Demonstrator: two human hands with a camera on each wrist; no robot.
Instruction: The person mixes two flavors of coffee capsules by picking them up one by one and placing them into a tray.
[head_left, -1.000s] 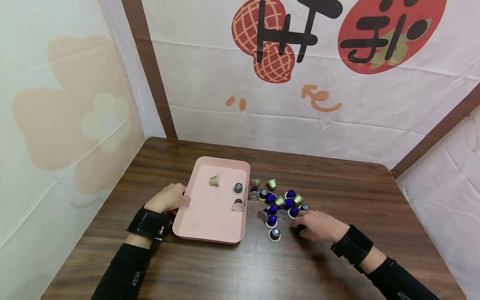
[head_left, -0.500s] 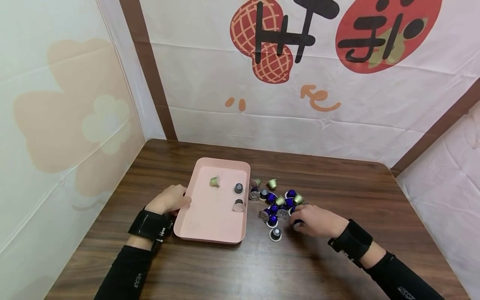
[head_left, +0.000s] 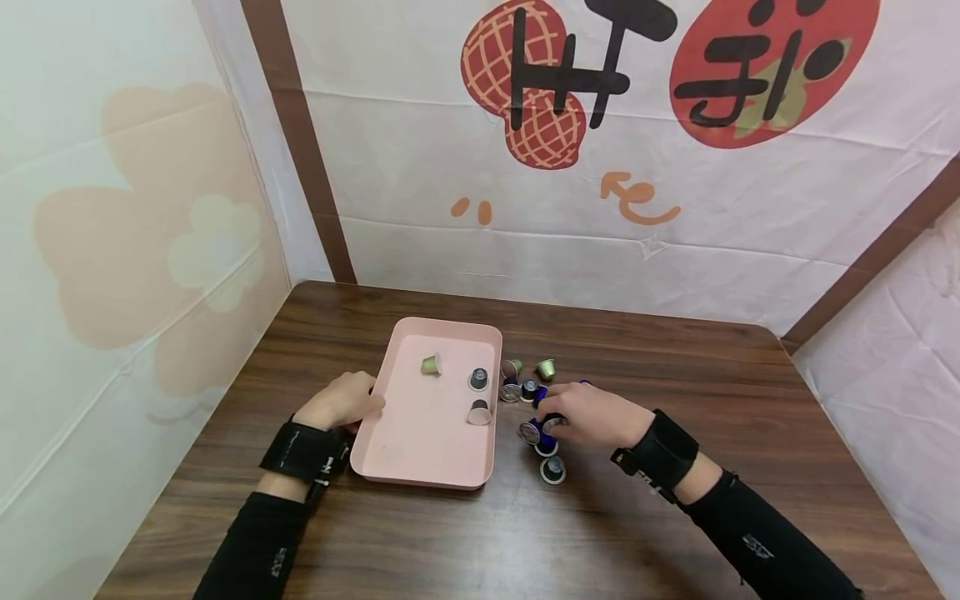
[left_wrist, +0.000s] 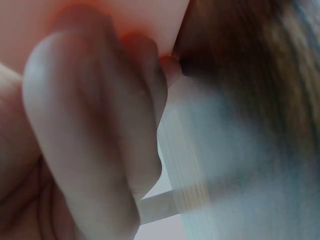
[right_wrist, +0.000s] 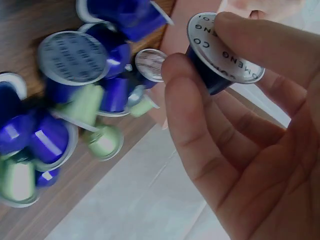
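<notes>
My right hand [head_left: 596, 414] pinches a dark blue coffee capsule [right_wrist: 215, 77] between thumb and fingers. Its printed white lid shows plainly in the right wrist view. Beneath and around this hand, blue and green capsules [right_wrist: 50, 140] lie in a loose pile on the table, partly hidden by the hand in the head view. My left hand [head_left: 341, 402] grips the left edge of a pink tray [head_left: 420, 446], fingers curled under its rim in the left wrist view. Inside the tray lie a green capsule [head_left: 431, 365], a dark capsule [head_left: 477, 378] and another dark-bodied capsule [head_left: 479, 412] with a pale lid.
One grey-topped capsule [head_left: 552, 470] stands at the pile's near end. A green capsule [head_left: 545, 370] sits at its far side, and several more lie close to the tray's right edge. The brown wooden table [head_left: 675, 358] ends at a white printed cloth [head_left: 420, 258].
My right hand has moved left from the pile's right side, carrying the pinched capsule toward the tray, and now covers the middle of the pile. The left hand and tray stay practically in place.
</notes>
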